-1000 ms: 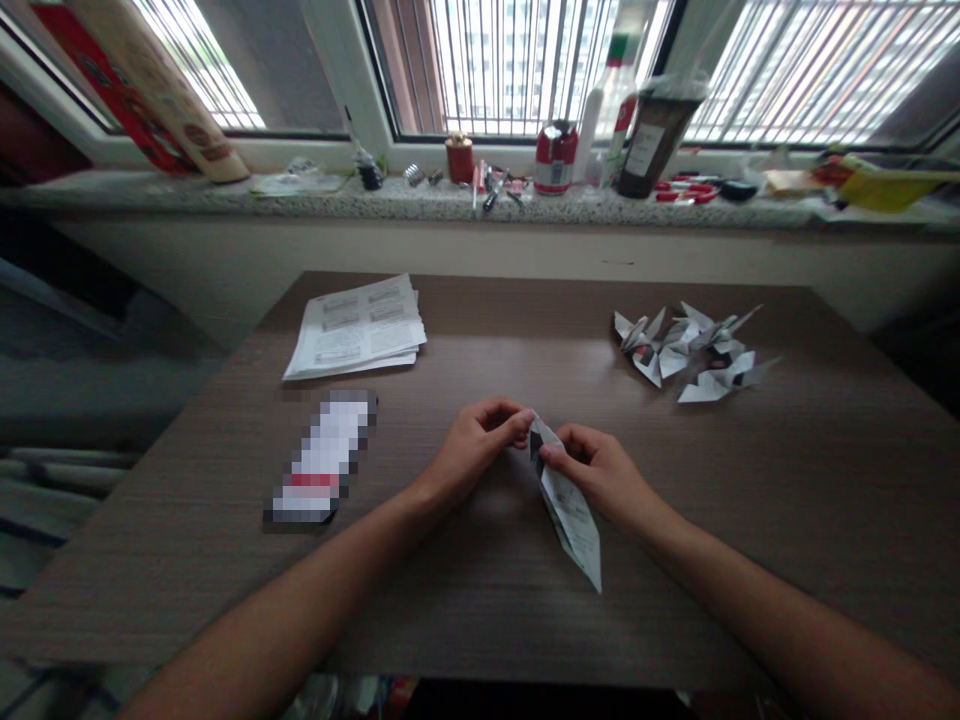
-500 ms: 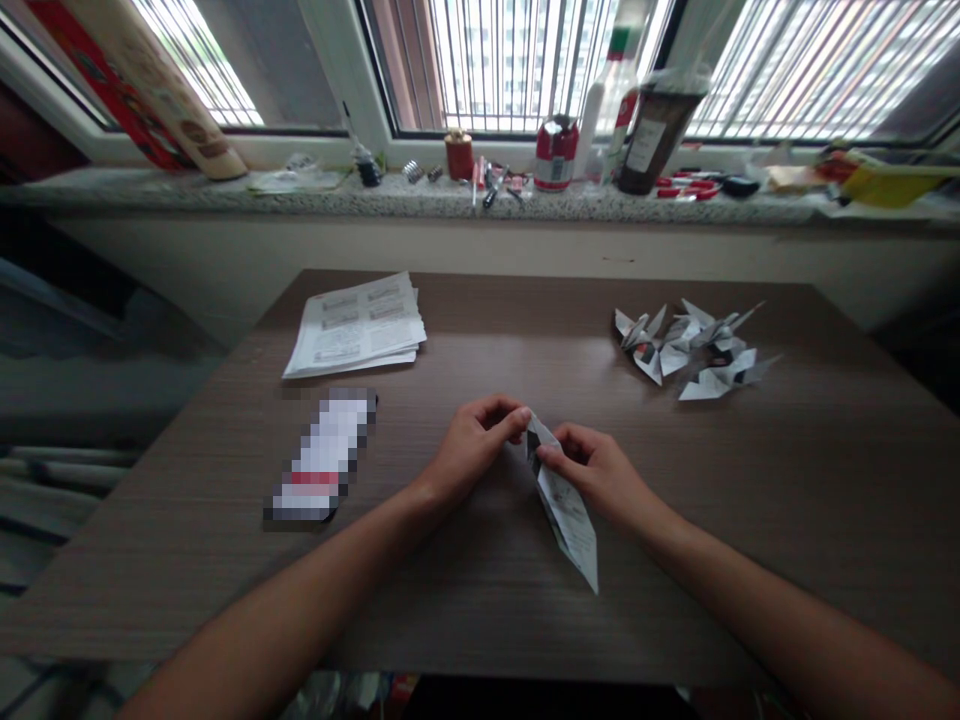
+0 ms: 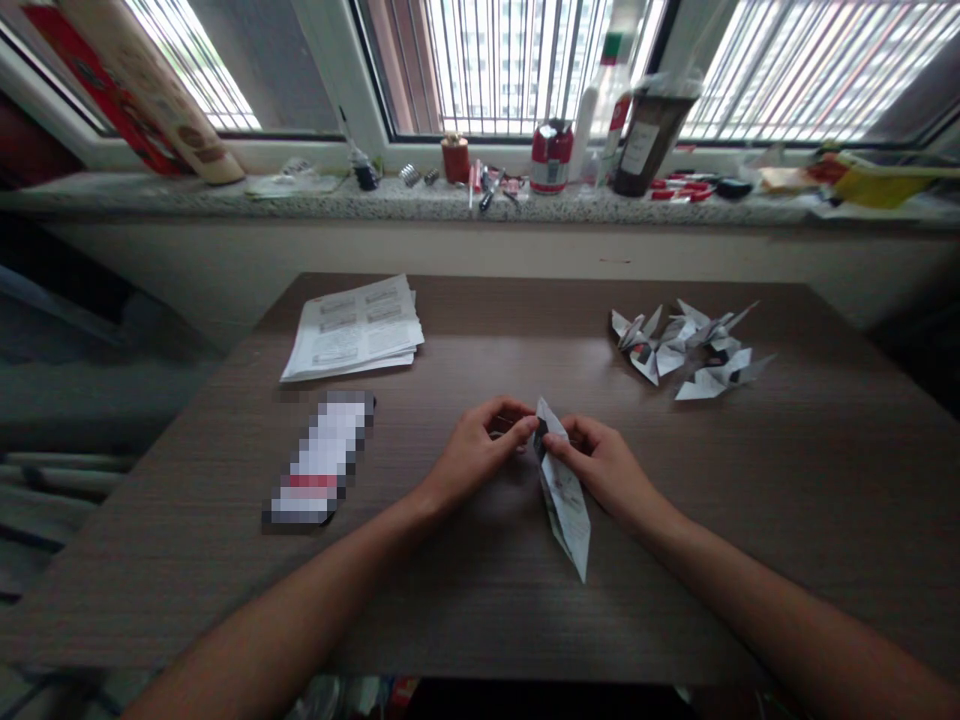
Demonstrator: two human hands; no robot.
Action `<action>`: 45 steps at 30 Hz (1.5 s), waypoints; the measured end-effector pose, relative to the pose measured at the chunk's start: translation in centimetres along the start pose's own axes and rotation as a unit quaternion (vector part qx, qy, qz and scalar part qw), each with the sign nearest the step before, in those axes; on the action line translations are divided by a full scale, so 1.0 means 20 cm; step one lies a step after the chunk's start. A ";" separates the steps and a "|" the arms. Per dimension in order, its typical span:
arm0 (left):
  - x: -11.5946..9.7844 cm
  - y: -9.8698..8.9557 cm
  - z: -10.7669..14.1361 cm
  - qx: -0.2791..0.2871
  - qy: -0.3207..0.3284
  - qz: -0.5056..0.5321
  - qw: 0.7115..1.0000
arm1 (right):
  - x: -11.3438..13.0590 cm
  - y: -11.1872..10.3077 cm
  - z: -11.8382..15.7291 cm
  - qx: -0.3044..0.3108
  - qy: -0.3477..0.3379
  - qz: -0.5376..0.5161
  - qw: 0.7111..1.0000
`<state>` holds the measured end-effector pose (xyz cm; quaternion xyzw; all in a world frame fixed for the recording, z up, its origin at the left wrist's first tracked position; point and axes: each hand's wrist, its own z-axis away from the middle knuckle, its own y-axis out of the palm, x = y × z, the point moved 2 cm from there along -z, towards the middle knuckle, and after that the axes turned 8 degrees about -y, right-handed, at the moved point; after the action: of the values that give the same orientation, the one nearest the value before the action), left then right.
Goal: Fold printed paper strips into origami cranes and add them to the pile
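Observation:
A narrow, pointed piece of folded paper (image 3: 566, 505), printed with text and a dark patch, is held up over the middle of the table. My right hand (image 3: 604, 460) grips its right side, thumb on the near face and fingers behind. At the upper left edge of the paper, my left hand (image 3: 484, 440) is closed with thumb and index finger against it; its other fingers are partly hidden. Several folded paper cranes (image 3: 705, 365) lie in a cluster to the far right, apart from both hands.
A stack of printed paper sheets (image 3: 352, 325) lies at the back left of the table (image 3: 480, 600). Nearer me is a phone (image 3: 322, 460) with a blurred screen. On the stone windowsill (image 3: 300, 205) stand a red can (image 3: 551, 158), a dark drink cup (image 3: 651, 140) and small tools.
The folded paper has turned more upright, its top tip now showing above my fingers. My left thumb and index finger have slid down slightly from that tip along the edge.

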<state>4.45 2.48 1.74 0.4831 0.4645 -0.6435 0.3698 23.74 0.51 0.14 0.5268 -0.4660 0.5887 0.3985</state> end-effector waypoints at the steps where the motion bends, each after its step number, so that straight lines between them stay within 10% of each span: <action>1: 0.00 0.00 0.01 -0.008 0.011 -0.024 1.000 | 0.00 -0.01 -0.01 -0.014 -0.002 0.001 1.000; 5: -0.02 0.01 0.05 -0.039 0.133 -0.184 0.973 | -0.01 -0.10 -0.05 -0.074 -0.058 0.091 0.991; 9: -0.03 0.06 0.09 0.052 0.285 -0.325 0.900 | 0.00 -0.18 -0.08 -0.095 -0.093 0.230 0.964; 15: 0.02 0.13 0.13 0.156 0.329 -0.420 0.831 | -0.04 -0.24 -0.13 -0.095 -0.158 0.381 0.906; 26: 0.06 0.15 0.13 0.187 0.297 -0.447 0.823 | -0.04 -0.26 -0.11 -0.070 -0.205 0.437 0.873; 34: 0.07 0.14 0.14 0.188 0.295 -0.457 0.818 | -0.05 -0.35 -0.01 0.120 -0.292 0.502 0.805; 45: 0.07 0.14 0.14 0.188 0.301 -0.452 0.819 | -0.13 -0.37 0.00 0.139 -0.279 0.504 0.805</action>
<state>5.83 -1.01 -0.01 0.4490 0.5885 -0.6359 -0.2186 31.19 2.45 -1.43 0.4090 -0.6702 0.5929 -0.1792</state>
